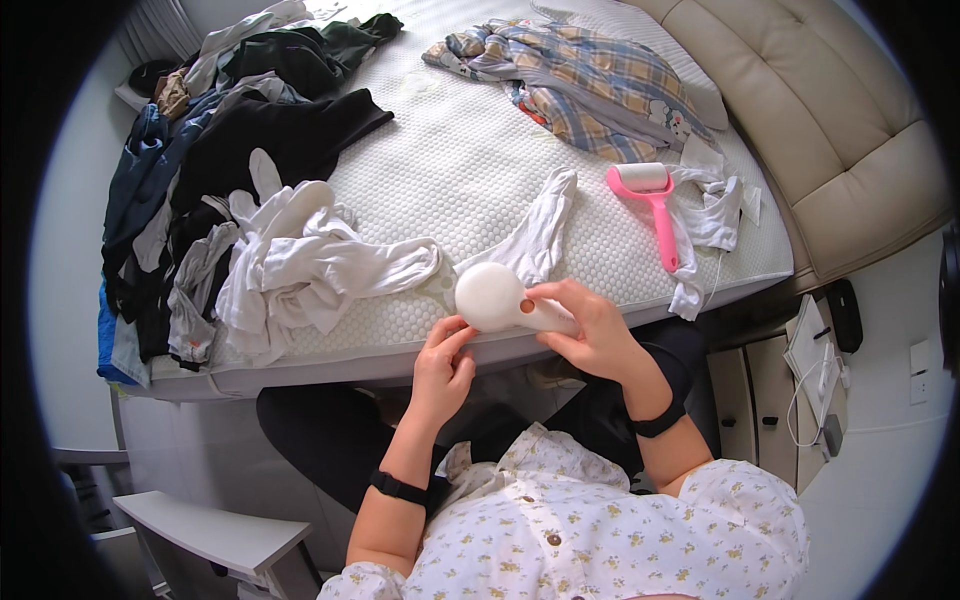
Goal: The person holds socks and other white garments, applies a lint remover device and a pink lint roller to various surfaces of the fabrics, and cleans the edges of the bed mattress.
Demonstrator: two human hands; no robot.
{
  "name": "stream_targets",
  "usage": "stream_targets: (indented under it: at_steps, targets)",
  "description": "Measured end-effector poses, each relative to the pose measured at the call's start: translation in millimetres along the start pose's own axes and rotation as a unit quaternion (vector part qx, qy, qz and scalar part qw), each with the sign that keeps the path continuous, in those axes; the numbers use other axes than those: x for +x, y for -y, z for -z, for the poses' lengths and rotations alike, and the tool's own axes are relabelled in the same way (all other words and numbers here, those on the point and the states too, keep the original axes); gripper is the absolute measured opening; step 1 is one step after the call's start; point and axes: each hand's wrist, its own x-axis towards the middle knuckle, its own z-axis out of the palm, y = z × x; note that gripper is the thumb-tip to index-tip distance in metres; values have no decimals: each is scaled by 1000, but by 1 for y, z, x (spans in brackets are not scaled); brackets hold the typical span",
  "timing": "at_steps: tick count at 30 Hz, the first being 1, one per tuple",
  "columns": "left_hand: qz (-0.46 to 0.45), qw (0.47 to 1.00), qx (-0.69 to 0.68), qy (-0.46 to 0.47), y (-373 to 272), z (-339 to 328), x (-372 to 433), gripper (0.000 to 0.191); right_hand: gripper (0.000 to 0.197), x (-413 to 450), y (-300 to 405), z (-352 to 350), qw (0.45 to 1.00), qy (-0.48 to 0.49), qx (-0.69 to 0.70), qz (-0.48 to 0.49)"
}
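A white handheld device with a round head, likely a fabric shaver [489,296], is held over the near edge of the bed. My right hand [592,330] grips its handle, with the index finger close to a round orange-brown button. At the lower rim of the head, the fingertips of my left hand [445,367] hold the device, while the thumb stays apart from it. Just behind the head lies a white sock-like garment [541,229] on the mattress. To the right, a pink lint roller [654,206] with a white roll rests partly on a white garment [709,199].
Crumpled white clothes [300,262] lie at the left, beside a heap of dark clothes [255,142]. A plaid quilt [585,86] is bunched towards the beige padded headboard [840,112]. Right of the bed stands a drawer cabinet [765,405] with cables; a white shelf [217,529] is at lower left.
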Motion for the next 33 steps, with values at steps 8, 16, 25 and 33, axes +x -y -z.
stream_targets:
  at_steps: [8,16,25,33]
  targets:
    - [130,977,-165,-27,-20,-8,9,44,48,-12,-23,-8,968,-101,207,-104]
    - [275,910,-306,-54,-27,-18,69,30,48,-17,-33,-15,961,-129,204,-136]
    - [155,968,-155,-123,-26,-27,65,7,43,34,-66,39,979,-164,4,-122]
    - [7,957,233,-171,-15,36,51,11,44,-6,-25,38,998,22,49,-13]
